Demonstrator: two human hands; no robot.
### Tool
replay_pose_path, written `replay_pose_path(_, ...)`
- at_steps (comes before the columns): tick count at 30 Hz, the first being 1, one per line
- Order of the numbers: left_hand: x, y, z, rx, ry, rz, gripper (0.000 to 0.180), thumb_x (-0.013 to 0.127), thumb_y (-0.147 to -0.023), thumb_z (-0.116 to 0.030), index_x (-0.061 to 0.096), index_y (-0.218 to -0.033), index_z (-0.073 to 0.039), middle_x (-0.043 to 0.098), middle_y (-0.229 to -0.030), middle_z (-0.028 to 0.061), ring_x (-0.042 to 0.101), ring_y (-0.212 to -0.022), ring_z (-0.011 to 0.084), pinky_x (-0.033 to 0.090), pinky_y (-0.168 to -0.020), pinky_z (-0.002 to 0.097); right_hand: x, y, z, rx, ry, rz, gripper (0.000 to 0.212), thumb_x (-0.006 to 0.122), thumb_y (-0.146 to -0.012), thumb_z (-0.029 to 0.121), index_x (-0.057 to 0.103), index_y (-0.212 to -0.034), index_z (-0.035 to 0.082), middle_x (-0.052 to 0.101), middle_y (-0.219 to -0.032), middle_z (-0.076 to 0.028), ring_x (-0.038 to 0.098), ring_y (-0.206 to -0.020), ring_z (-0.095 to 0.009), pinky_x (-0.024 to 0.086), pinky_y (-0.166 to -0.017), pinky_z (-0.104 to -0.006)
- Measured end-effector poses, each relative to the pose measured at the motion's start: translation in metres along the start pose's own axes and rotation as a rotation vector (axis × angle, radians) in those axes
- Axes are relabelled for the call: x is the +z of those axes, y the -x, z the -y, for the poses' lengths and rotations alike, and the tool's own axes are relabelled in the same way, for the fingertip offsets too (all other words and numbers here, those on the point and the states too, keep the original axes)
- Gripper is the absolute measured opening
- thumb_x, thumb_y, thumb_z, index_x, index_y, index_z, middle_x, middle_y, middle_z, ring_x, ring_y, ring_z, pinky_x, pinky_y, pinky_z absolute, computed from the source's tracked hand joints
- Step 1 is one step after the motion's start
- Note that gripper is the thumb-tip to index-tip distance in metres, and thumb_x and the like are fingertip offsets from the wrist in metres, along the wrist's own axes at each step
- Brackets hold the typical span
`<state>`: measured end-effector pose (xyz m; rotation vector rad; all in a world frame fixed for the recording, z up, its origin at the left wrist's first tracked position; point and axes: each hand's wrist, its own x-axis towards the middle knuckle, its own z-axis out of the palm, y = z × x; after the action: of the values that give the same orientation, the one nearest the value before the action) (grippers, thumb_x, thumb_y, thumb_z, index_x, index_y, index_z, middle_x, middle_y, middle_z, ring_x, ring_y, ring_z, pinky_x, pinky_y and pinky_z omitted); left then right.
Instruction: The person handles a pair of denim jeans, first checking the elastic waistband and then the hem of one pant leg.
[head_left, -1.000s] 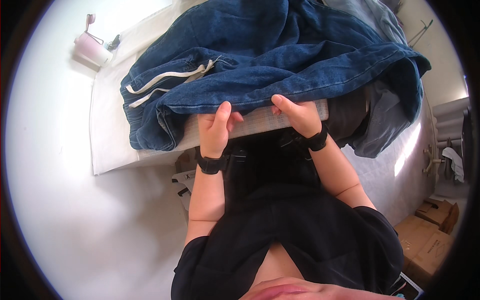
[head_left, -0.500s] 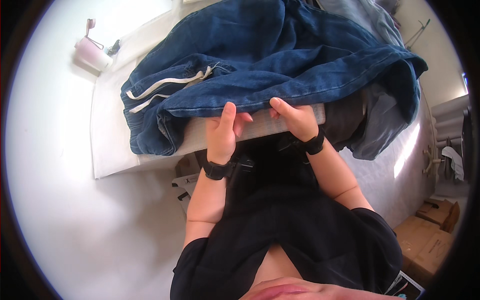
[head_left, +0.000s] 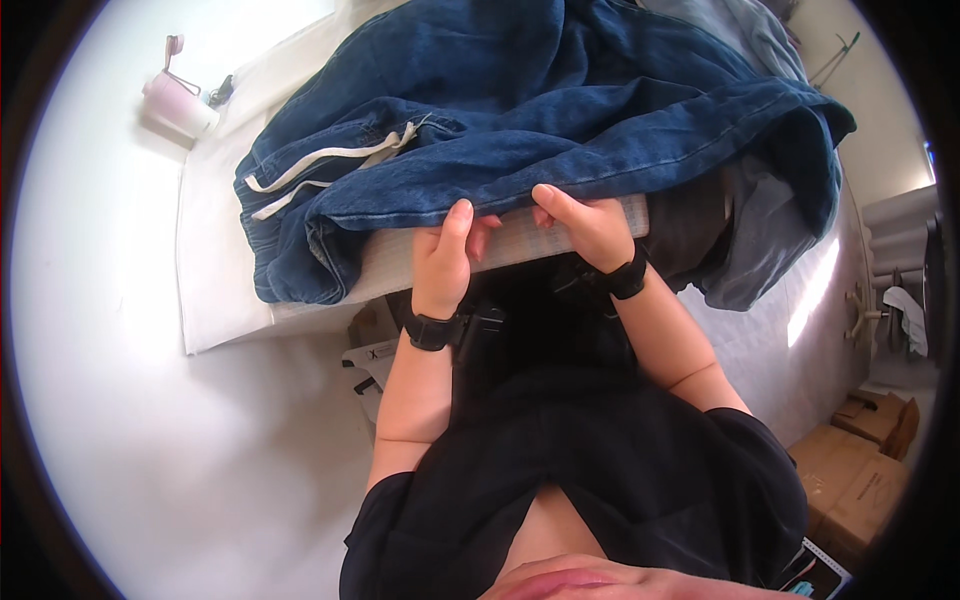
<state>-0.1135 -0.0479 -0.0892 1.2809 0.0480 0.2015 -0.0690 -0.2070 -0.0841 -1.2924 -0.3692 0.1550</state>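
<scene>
Dark blue denim trousers (head_left: 500, 135) with an elastic waistband and a cream drawstring (head_left: 325, 160) lie spread over a padded white surface. Their seamed near edge runs across in front of me. My left hand (head_left: 443, 262) is closed on that edge, thumb on top and fingers curled beneath, partly hidden. A short way to the right, my right hand (head_left: 597, 235) pinches the same seam, its thumb pointing left along the cloth. The waistband end of the trousers bunches at the left, and a leg drapes over at the right.
Grey and dark clothes (head_left: 757, 235) hang beneath the trousers at the right. A pale pink cup (head_left: 180, 107) with a toothbrush-like item stands at the far left by the white wall. Cardboard boxes (head_left: 845, 475) sit low at the right, and a pale checked board edge (head_left: 400, 262) shows under the trousers.
My right hand has shifted slightly left and away from me along the seam. My left hand keeps nearly the same place on the edge. The trousers lie almost as before.
</scene>
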Motion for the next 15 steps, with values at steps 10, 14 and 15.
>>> replay_pose_path(10,-0.0039,0.0002,0.0029,0.007,-0.004,0.054,0.031,0.044,-0.085,-0.022,0.058,-0.073,0.003,0.047,-0.056,0.0029,0.042,-0.051,0.0103,0.033,-0.049,0.0236,0.0005,0.0015,-0.0006,-0.014,-0.002,0.006,0.017,0.063,-0.079,0.018,0.059,-0.068,0.005,0.057,-0.063,0.0,0.052,-0.059,-0.008,0.041,-0.055,-0.0215)
replay_pose_path(14,-0.004,-0.0012,0.0042,0.02,0.011,0.077,0.029,0.043,-0.085,-0.02,0.057,-0.075,0.003,0.048,-0.058,0.0034,0.042,-0.052,0.0102,0.033,-0.049,0.0236,-0.0006,0.001,-0.0006,-0.025,-0.008,0.011,0.018,0.063,-0.08,0.019,0.059,-0.068,0.005,0.057,-0.063,0.0,0.052,-0.06,-0.008,0.041,-0.056,-0.0216)
replay_pose_path(15,-0.0038,-0.0013,0.004,0.019,0.012,0.078,0.029,0.043,-0.085,-0.02,0.057,-0.075,0.003,0.048,-0.058,0.0034,0.042,-0.052,0.0102,0.033,-0.049,0.0236,-0.0005,0.0011,-0.0009,-0.021,0.0,0.01,0.019,0.063,-0.08,0.02,0.059,-0.068,0.005,0.057,-0.064,0.0,0.052,-0.06,-0.008,0.041,-0.057,-0.0216)
